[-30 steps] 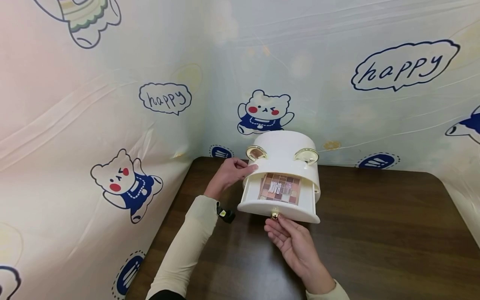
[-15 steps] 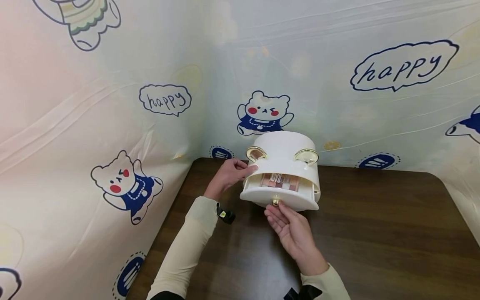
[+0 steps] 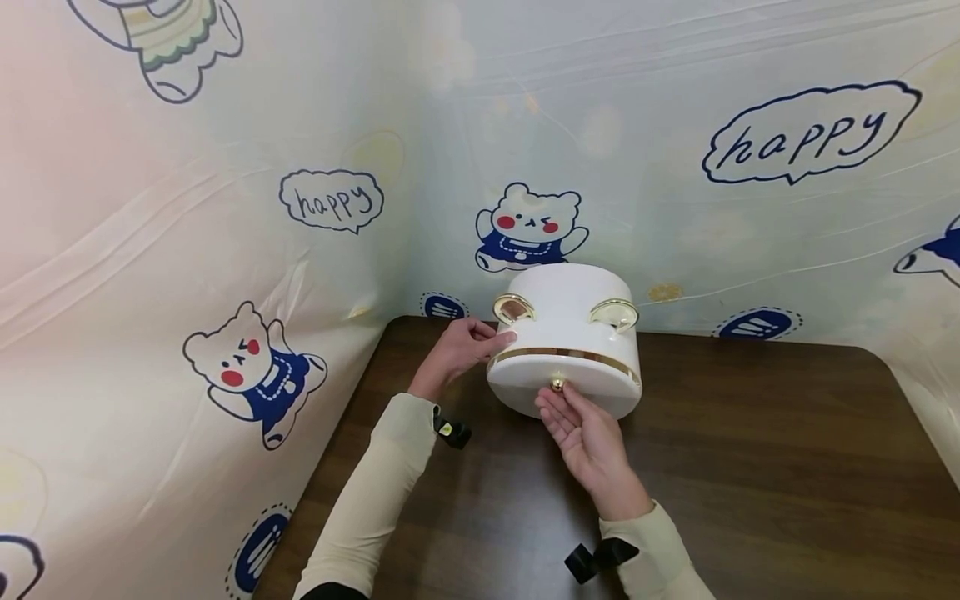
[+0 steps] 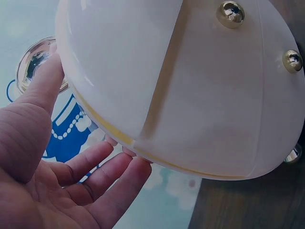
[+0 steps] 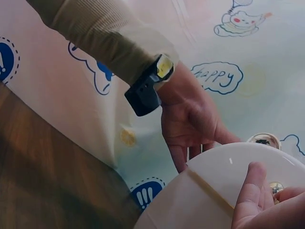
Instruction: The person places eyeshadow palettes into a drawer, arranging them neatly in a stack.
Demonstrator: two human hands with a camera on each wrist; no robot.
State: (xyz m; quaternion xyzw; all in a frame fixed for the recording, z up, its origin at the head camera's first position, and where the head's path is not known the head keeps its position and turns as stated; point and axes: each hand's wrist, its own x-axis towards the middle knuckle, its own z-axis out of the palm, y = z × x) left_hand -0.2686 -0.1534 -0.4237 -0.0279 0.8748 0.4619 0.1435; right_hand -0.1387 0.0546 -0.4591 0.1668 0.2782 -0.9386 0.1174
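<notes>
A white rounded makeup storage box (image 3: 566,296) with gold trim and two gold ear-like rings stands on the table. Its upper drawer (image 3: 521,377) sits flush or nearly flush with the body, the contents hidden. With thumb and fingertips my right hand (image 3: 588,442) pinches the gold drawer knob (image 3: 557,384), palm turned up. My left hand (image 3: 459,354) holds the box's left side, thumb near the left ring (image 3: 513,308). In the left wrist view, the fingers (image 4: 121,179) touch the curved side; a second gold knob (image 4: 292,61) shows on the lower front.
The dark wooden table (image 3: 772,450) extends to the right and in front of the box. Close behind and to the left stands a printed cloth backdrop (image 3: 652,125). Black wrist cameras (image 3: 453,432) are strapped on both wrists.
The upper drawer, which was pulled out with an eyeshadow palette visible inside, has slid back into the box. My right hand moved forward with its knob; my left hand stayed put.
</notes>
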